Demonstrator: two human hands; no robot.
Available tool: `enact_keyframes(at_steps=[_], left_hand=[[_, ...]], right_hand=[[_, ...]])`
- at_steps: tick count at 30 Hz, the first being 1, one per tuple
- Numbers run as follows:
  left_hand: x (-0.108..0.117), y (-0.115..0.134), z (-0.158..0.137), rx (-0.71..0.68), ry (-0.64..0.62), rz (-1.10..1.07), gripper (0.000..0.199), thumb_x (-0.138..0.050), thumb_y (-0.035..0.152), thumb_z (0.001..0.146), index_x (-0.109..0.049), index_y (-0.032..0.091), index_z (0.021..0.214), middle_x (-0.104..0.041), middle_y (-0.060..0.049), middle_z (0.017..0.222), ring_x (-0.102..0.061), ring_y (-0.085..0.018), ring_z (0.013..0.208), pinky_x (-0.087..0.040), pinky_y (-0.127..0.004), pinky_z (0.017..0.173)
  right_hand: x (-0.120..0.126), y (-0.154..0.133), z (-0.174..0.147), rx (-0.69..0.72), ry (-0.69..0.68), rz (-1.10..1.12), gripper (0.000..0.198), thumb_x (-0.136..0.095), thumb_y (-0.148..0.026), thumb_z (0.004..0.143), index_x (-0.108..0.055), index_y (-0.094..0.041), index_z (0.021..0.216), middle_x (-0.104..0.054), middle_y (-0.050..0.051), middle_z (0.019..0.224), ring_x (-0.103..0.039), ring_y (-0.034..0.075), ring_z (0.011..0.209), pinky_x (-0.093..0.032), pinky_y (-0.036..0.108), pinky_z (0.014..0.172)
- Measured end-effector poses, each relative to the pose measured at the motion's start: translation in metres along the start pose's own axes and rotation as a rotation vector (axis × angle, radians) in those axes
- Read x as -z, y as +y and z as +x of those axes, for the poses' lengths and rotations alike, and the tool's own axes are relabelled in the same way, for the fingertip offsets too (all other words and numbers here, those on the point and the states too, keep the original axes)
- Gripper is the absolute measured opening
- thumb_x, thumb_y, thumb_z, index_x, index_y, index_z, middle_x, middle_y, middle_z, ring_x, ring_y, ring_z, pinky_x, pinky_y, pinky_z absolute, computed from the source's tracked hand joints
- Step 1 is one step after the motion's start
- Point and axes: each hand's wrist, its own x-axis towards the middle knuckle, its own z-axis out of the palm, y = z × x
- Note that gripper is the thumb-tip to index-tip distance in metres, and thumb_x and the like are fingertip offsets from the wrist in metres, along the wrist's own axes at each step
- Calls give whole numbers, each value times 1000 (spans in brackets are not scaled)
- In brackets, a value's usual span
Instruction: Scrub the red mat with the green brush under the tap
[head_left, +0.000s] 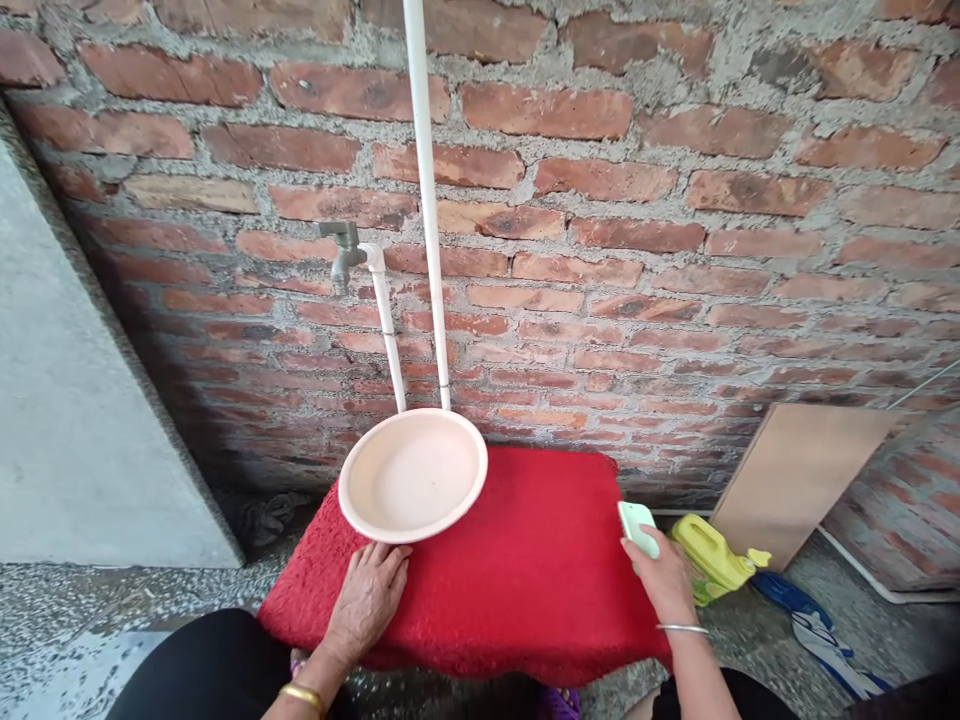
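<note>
Many rows of brick make up the wall [600, 190] facing you. To your left stands a grey slab [97, 380]. Red cloth [555, 570] covers the surface between your hands, and a tan board [795, 480] leans at the far right. Two white pipes [426, 150] run up the wall behind the basin [420, 480], which sits upright on the cloth's far left part, nothing inside it. A yellow jug [709, 550] lies beyond the cloth's right edge, with blue-and-white slippers [814, 620] near it. Your left hand [371, 590] rests palm down on the cloth, fingertips at the basin's near rim — whether they grip it, you cannot tell. Your right hand [664, 570] is closed around a pale green block [638, 530] — by the cloth's right edge. Above the basin is the tap [345, 255]; a bangle [682, 629] circles your right wrist.
</note>
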Motion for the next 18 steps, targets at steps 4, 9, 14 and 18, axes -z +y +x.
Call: enact_keyframes(at_steps=[4, 9, 14, 18], left_hand=[[0, -3, -1, 7, -15, -6, 25, -51, 21, 97, -73, 25, 108, -72, -6, 112, -64, -24, 100, -49, -42, 90], [3, -2, 0, 11, -17, -23, 28, -48, 20, 97, -73, 25, 107, -72, -7, 112, -65, -24, 101, -50, -41, 91], [7, 0, 3, 17, -22, -28, 29, -48, 18, 96, -73, 24, 107, -72, -7, 112, -65, -23, 100, -51, -41, 92], [9, 1, 5, 23, -31, -39, 29, -47, 17, 96, -73, 24, 107, -72, -7, 112, -66, -23, 101, -51, -41, 93]], right_hand=[[-1, -13, -5, 93, -100, -83, 49, -53, -45, 82, -69, -22, 123, -65, 11, 113, -64, 25, 104, -47, 36, 100], [18, 2, 1, -88, -131, -175, 55, -46, -48, 88, -65, -19, 132, -66, 16, 114, -64, 30, 108, -48, 40, 98], [24, 11, -2, -108, -118, -53, 57, -46, -53, 86, -67, -19, 127, -69, 15, 110, -64, 31, 109, -49, 40, 97], [24, 5, -5, -57, -183, 32, 51, -53, -53, 83, -70, -24, 121, -68, 9, 104, -66, 25, 101, -50, 35, 94]])
